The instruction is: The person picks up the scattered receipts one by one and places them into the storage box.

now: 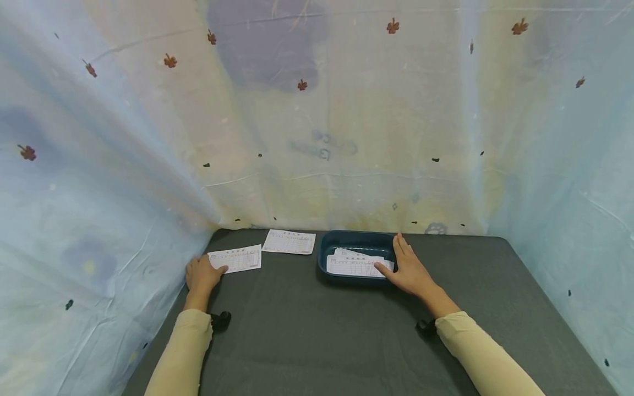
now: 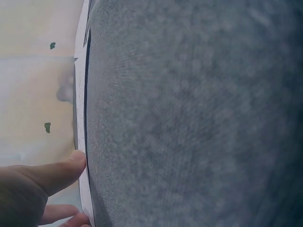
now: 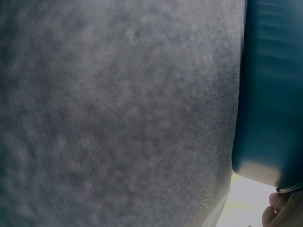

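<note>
At the left of the table in the head view, my left hand [image 1: 202, 275] holds the left end of a white printed paper form [image 1: 242, 258]. In the left wrist view the thumb [image 2: 71, 165] meets this form's near edge, with other fingertips lower along it. A second form [image 1: 289, 242] lies just to the right, farther back. My right hand [image 1: 408, 270] rests at the right end of a dark blue plastic bin [image 1: 342, 279]. Its fingers extend along the right rim, the thumb reaching over forms [image 1: 354, 267] inside. The right wrist view shows the bin's outer wall [image 3: 270, 94].
Dark grey cloth covers the table [image 1: 317, 335], whose back edge meets a hanging patterned curtain [image 1: 346, 137]. More curtain hangs along the left and right sides. The bin stands near the back edge, right of the loose forms.
</note>
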Motion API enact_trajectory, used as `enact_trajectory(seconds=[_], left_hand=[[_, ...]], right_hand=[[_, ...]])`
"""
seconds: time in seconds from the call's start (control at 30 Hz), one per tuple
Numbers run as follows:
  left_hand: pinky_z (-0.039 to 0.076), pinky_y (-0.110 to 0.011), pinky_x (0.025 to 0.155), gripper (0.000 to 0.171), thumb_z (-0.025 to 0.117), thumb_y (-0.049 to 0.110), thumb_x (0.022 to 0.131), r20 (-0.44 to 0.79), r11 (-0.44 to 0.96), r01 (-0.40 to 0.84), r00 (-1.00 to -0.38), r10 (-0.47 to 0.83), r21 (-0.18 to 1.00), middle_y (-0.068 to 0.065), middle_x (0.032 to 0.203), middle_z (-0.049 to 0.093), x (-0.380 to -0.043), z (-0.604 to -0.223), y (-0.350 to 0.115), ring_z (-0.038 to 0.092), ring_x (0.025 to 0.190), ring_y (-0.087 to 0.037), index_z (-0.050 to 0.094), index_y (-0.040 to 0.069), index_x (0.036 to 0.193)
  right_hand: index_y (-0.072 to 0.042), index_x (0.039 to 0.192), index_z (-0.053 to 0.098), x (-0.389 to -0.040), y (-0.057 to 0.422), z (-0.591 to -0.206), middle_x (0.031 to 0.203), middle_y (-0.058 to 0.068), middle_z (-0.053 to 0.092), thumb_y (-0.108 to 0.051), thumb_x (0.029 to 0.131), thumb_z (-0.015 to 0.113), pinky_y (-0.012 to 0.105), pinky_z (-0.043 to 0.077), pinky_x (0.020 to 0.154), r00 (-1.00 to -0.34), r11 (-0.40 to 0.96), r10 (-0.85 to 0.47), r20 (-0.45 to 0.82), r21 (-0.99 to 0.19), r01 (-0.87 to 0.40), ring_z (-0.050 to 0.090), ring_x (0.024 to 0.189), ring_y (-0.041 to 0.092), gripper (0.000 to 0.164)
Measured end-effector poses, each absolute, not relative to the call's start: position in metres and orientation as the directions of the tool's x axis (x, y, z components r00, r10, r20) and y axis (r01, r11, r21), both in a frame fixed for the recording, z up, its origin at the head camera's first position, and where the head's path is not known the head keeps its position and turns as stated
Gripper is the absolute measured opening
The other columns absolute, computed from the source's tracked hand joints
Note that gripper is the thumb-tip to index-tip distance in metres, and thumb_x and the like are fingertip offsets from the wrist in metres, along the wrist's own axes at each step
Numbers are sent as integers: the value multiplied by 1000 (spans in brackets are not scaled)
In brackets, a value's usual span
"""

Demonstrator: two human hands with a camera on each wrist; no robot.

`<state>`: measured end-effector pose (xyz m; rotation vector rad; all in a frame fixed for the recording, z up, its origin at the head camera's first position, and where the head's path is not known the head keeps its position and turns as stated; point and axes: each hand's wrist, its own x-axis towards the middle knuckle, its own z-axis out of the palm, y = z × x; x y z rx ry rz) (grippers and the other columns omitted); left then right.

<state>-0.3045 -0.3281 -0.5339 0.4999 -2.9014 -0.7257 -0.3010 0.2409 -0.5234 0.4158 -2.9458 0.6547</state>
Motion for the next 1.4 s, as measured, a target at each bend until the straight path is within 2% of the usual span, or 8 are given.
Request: enact_trajectory(seconds=[0.23, 0.57, 0.87, 1.13, 1.4], left_hand=[[32, -72, 112, 78, 71, 31, 103, -25, 828, -304, -943, -332, 471, -49, 145, 32, -308, -536, -332, 33, 131, -64, 38, -26, 145], [30, -73, 111, 74, 70, 32, 103, -60, 805, -330, -936, -348, 493, -49, 143, 30, -310, -538, -335, 29, 130, -62, 42, -25, 140], [29, -73, 113, 76, 71, 33, 102, -88, 791, -348, -931, -354, 502, -49, 142, 27, -312, -538, -335, 27, 130, -62, 41, -26, 141], [24, -73, 114, 77, 72, 29, 102, -80, 759, -343, -929, -361, 553, -48, 145, 26, -309, -536, -335, 25, 131, -61, 38, -21, 148], [17, -74, 118, 83, 74, 28, 101, -54, 693, -317, -926, -374, 648, -47, 155, 17, -306, -537, -336, 17, 143, -62, 27, -11, 157]], right_hand=[[8, 168, 11, -303, 241, -525, 178, 25, 0, -69, 102, 57, 67, 18, 129, -958, 874, -243, 150, -394, -284, 11, 162, 50, 111], [8, 169, 11, -302, 240, -525, 178, 24, 0, -71, 102, 57, 67, 18, 129, -959, 873, -238, 151, -399, -280, 12, 163, 49, 113], [5, 169, 8, -302, 241, -527, 179, 23, -2, -71, 101, 57, 66, 19, 129, -959, 874, -239, 150, -398, -280, 12, 163, 48, 114], [7, 169, 10, -301, 241, -527, 179, 23, -1, -69, 102, 59, 66, 18, 129, -958, 869, -239, 158, -406, -284, 11, 163, 49, 113], [7, 169, 10, -301, 241, -527, 179, 23, -1, -69, 102, 58, 65, 18, 129, -959, 867, -238, 155, -411, -282, 11, 163, 47, 112]])
